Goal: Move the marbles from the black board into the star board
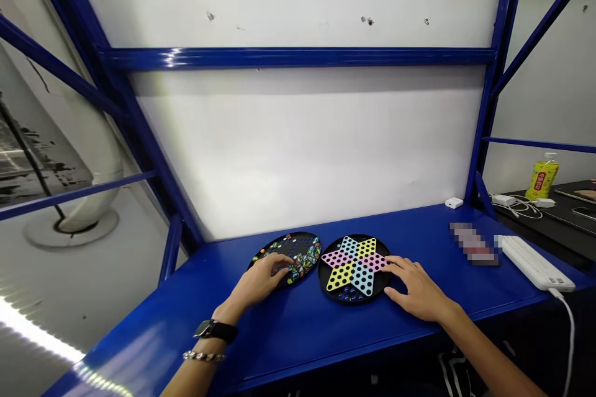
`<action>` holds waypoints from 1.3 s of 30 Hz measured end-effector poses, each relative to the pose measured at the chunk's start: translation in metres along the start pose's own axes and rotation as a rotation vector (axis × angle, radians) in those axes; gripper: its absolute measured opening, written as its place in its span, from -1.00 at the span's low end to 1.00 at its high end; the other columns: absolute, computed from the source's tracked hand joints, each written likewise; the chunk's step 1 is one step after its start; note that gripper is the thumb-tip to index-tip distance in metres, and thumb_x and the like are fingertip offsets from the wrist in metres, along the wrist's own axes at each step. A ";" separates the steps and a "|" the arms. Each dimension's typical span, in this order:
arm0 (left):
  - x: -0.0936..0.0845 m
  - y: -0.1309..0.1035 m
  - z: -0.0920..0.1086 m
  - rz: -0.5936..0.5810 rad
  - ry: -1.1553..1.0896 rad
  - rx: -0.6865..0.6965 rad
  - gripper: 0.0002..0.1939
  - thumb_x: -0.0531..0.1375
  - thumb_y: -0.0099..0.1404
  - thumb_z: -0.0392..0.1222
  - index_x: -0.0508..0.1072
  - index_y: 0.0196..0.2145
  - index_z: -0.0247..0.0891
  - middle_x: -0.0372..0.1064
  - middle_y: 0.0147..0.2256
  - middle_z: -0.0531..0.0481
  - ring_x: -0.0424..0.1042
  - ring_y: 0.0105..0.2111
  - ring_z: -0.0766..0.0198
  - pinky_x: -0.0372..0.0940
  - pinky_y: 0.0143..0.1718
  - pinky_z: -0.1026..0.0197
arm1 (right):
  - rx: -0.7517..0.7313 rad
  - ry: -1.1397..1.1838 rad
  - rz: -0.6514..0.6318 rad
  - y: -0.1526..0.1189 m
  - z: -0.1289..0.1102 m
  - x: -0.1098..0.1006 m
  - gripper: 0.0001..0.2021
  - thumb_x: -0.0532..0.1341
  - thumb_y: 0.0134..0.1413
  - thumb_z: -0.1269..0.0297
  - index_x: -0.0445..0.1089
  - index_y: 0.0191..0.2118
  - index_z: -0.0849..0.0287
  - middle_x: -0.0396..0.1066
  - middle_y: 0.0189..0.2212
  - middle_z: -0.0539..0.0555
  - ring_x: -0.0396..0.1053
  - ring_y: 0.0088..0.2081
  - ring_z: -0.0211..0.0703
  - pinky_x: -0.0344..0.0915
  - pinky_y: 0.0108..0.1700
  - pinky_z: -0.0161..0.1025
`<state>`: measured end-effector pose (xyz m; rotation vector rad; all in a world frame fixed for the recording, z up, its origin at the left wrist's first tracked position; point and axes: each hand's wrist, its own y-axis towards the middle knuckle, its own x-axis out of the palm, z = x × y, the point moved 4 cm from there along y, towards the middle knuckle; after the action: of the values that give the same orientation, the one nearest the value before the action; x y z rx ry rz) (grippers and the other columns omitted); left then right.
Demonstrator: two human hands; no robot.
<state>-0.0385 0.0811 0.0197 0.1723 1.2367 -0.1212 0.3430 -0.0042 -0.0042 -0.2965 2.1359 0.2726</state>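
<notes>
My left hand [263, 276] is over a round black tray [265, 247] on the left, its thumb and fingertips slightly apart just above a pile of coloured glass marbles [303, 260]. To the right lies a round black Chinese checkers board [325, 285] with a star of pink, yellow and light blue points full of holes. Several dark blue marbles [351, 293] sit in the board's rim at the near side. My right hand [414, 288] rests at the board's right edge. Its fingers reach onto a pink point, and the thumb is spread apart near the rim.
Both round pieces lie on a blue table [298, 335] framed by blue metal posts. At the right are a white power strip [535, 263], a blurred-out flat object [475, 243] and a white adapter [454, 203]. A yellow-labelled bottle [542, 177] stands on a black table beyond.
</notes>
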 end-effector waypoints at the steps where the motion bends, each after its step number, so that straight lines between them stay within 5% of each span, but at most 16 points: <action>1: 0.000 0.000 0.000 0.000 0.003 0.007 -0.61 0.04 0.32 -0.03 0.54 -0.02 -0.10 0.53 -0.02 -0.01 0.50 -0.14 0.10 0.36 -0.12 0.14 | -0.003 -0.002 0.001 0.000 0.000 0.000 -0.50 0.09 0.29 -0.07 0.31 0.26 -0.07 0.10 0.39 0.03 0.04 0.39 0.19 -0.07 0.40 0.25; 8: 0.004 0.004 0.007 -0.022 0.081 0.032 -0.66 0.09 0.26 -0.08 0.55 -0.09 -0.09 0.52 0.00 0.00 0.48 -0.05 0.08 0.33 -0.06 0.15 | -0.004 -0.004 0.006 0.000 -0.002 -0.001 -0.51 0.10 0.28 -0.05 0.33 0.25 -0.06 0.12 0.39 0.04 0.05 0.38 0.18 -0.05 0.40 0.23; 15: -0.002 -0.008 0.024 -0.015 0.050 0.011 -0.59 0.00 0.35 0.06 0.55 -0.09 -0.15 0.56 -0.23 -0.01 0.50 -0.26 0.09 0.31 -0.24 0.16 | -0.005 -0.001 0.003 0.000 -0.002 -0.001 -0.51 0.10 0.28 -0.05 0.32 0.25 -0.09 0.11 0.39 0.02 0.05 0.38 0.18 -0.07 0.40 0.25; 24: -0.004 -0.003 0.036 -0.079 0.149 0.020 -0.70 0.12 0.28 0.06 0.63 -0.23 -0.02 0.60 -0.15 -0.01 0.53 -0.12 0.03 0.31 -0.20 0.17 | 0.000 0.006 -0.004 0.000 0.000 0.000 -0.50 0.10 0.28 -0.06 0.32 0.26 -0.08 0.09 0.40 0.02 0.04 0.39 0.20 -0.09 0.41 0.26; 29: -0.012 -0.008 0.056 0.041 0.098 0.057 -0.63 0.08 0.33 0.12 0.61 -0.19 -0.07 0.58 -0.13 -0.02 0.52 -0.18 0.08 0.31 -0.20 0.17 | -0.002 0.005 0.005 0.000 -0.001 0.000 -0.50 0.10 0.28 -0.05 0.32 0.26 -0.08 0.11 0.39 0.02 0.04 0.39 0.19 -0.08 0.41 0.26; 35: 0.007 -0.010 0.090 -0.009 -0.014 0.193 -0.70 0.13 0.34 0.06 0.60 -0.15 -0.03 0.58 -0.09 0.03 0.51 -0.12 0.08 0.33 -0.08 0.15 | -0.002 0.008 0.001 0.000 0.000 0.000 -0.51 0.10 0.28 -0.06 0.32 0.26 -0.09 0.11 0.39 0.03 0.04 0.39 0.20 -0.10 0.41 0.27; 39: 0.013 -0.006 0.090 -0.035 -0.059 0.224 -0.68 0.18 0.29 0.08 0.59 -0.10 -0.04 0.56 -0.03 0.02 0.50 -0.14 0.09 0.35 -0.05 0.12 | 0.000 0.006 0.003 0.000 -0.001 0.000 -0.51 0.10 0.28 -0.06 0.31 0.27 -0.11 0.09 0.40 0.01 0.02 0.40 0.21 -0.09 0.41 0.28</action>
<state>0.0484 0.0574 0.0359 0.3391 1.1660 -0.2934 0.3422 -0.0041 -0.0042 -0.2949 2.1419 0.2737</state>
